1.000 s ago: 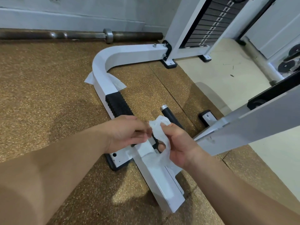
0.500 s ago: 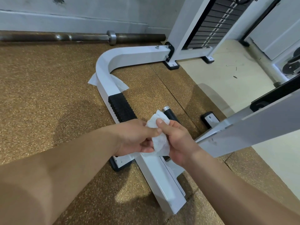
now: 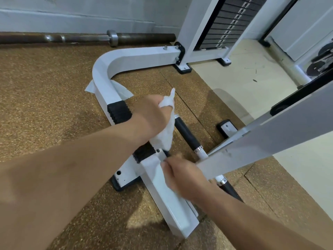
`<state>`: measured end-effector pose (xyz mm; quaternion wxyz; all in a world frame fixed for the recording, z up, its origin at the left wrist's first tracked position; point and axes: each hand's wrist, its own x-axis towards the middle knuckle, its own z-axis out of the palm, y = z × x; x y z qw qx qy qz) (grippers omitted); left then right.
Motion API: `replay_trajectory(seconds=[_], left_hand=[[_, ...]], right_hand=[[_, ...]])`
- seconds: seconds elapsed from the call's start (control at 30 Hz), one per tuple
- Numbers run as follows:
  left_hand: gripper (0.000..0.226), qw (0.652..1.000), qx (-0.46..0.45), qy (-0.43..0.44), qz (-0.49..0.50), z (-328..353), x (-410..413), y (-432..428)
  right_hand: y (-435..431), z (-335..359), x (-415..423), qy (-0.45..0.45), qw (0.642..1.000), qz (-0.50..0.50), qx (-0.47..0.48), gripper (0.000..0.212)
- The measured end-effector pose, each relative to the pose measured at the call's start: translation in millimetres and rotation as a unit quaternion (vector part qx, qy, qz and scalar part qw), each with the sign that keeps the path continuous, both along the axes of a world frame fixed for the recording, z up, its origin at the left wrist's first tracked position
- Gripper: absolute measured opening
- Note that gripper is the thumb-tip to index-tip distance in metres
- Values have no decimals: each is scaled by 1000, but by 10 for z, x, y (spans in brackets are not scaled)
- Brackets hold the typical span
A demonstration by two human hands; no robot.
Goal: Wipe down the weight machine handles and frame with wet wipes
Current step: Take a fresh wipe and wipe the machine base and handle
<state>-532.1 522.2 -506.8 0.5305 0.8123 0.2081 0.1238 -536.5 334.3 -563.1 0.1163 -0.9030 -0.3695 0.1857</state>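
Two grips meet above the white frame [image 3: 162, 195]: the left grip [image 3: 153, 114] clenches a bunched wet wipe [image 3: 164, 134] hanging beside the black handle [image 3: 185, 134]. The right grip [image 3: 180, 172], blurred, sits at the wipe's lower tip; whether it pinches it is unclear.

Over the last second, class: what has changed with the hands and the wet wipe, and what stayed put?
The left hand has risen, gripping the wet wipe, which now hangs from it alone. The right hand appears to have let go and has dropped towards the white base beam; its fingers are blurred. The beam, the black handle and the barbell stayed put.
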Motion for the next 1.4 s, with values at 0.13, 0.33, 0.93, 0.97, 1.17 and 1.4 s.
replay_trajectory(seconds=[0.13, 0.33, 0.93, 0.97, 1.17, 1.4], left_hand=[[15, 971, 177, -136, -82, 22, 306, -187], [44, 809, 431, 89, -390, -195, 440, -705], [30, 943, 319, 7, -96, -652, 462, 5], [24, 930, 354, -11, -104, -571, 495, -103], [63, 770, 470, 27, -430, -563, 385, -730], [75, 863, 407, 111, -278, -746, 318, -152]], right_hand=[[-109, -201, -131, -103, 994, 22, 4, 46], [-158, -408, -64, -174, 981, 11, 89, 42], [-102, -369, -70, -164, 985, 23, 38, 41], [-100, -372, -73, -166, 985, 23, 36, 40], [-118, -320, -86, -237, 968, 26, 77, 36], [-127, -414, -59, -184, 981, 19, 60, 38]])
